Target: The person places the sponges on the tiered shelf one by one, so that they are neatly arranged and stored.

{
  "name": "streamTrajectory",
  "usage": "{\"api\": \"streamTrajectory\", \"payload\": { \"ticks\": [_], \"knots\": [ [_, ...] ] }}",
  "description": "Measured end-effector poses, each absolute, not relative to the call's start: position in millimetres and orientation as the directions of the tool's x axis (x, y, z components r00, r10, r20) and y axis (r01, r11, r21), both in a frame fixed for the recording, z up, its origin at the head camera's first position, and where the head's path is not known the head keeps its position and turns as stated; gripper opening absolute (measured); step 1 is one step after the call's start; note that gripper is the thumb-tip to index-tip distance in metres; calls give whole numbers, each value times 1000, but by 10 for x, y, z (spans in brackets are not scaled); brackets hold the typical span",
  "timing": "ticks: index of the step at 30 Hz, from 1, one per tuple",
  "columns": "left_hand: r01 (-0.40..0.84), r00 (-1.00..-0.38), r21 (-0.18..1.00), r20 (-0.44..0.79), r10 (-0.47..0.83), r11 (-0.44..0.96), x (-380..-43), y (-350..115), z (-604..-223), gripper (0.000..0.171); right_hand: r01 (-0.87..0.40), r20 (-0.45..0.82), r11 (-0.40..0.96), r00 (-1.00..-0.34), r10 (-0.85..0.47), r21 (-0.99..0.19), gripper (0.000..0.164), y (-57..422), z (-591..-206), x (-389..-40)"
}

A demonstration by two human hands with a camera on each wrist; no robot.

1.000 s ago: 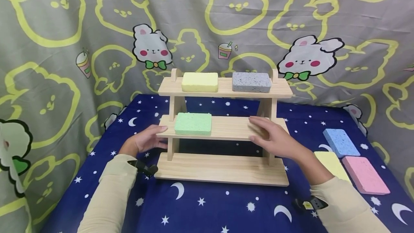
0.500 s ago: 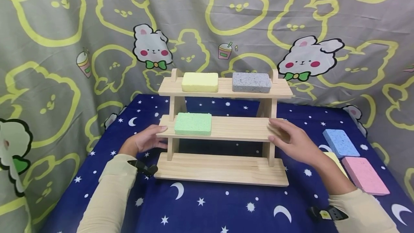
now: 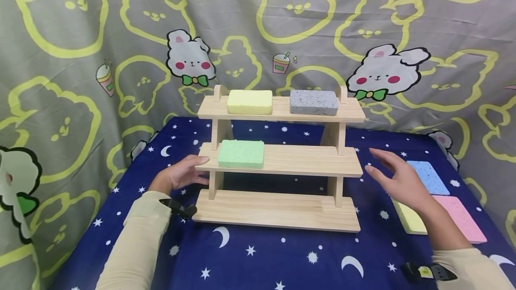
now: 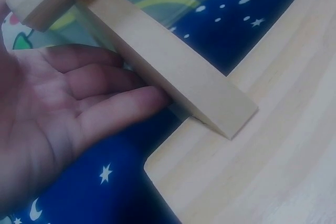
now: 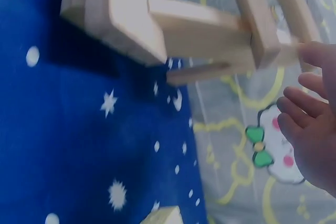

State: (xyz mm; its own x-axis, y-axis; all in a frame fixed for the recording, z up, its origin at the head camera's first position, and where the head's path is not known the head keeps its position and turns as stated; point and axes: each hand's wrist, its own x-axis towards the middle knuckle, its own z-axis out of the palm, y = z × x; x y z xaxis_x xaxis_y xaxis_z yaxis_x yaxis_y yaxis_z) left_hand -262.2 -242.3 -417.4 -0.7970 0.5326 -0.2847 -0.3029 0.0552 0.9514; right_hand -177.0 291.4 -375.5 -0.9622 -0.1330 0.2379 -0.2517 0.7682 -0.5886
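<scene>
A three-tier wooden display shelf (image 3: 278, 209) stands on the table. My left hand (image 3: 182, 174) grips the left end of its middle board, thumb on top and fingers below. In the left wrist view, the fingers of the left hand (image 4: 89, 85) lie against the shelf's upright (image 4: 168, 66). Just off the right end of the middle board, my right hand (image 3: 403, 181) hovers with relaxed fingers and holds nothing. A green sponge (image 3: 241, 154) sits at the left of the middle board. On the top board are a yellow sponge (image 3: 250, 102) and a grey sponge (image 3: 314, 102).
To the right on the dark blue starry cloth (image 3: 306, 258) lie a blue sponge (image 3: 429, 177), a pink sponge (image 3: 463, 218) and a second yellow sponge (image 3: 409, 218), partly behind the right arm. A patterned grey curtain (image 3: 306, 21) hangs behind the table.
My right hand has moved rightward from the middle board, past its right end and clear of the shelf. The left hand and the sponges stay where they were.
</scene>
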Motion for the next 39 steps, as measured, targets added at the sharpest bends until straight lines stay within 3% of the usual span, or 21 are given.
{"api": "streamTrajectory", "payload": {
  "ticks": [17,28,39],
  "knots": [
    [-303,-793,952,-278,542,44,-2618,-2434,-4185,39,62,93,775,-983,155,-629,71,3573,-4105,-1768],
    [-291,-799,954,-280,532,65,-2632,-2424,-4177,47,264,-10,669,-933,359,-695,79,3862,-4288,-1791],
    [-292,-801,953,-288,524,78,-2625,-2426,-4159,51,429,-116,608,-867,484,-668,87,4028,-4348,-1760]
  ]
}}
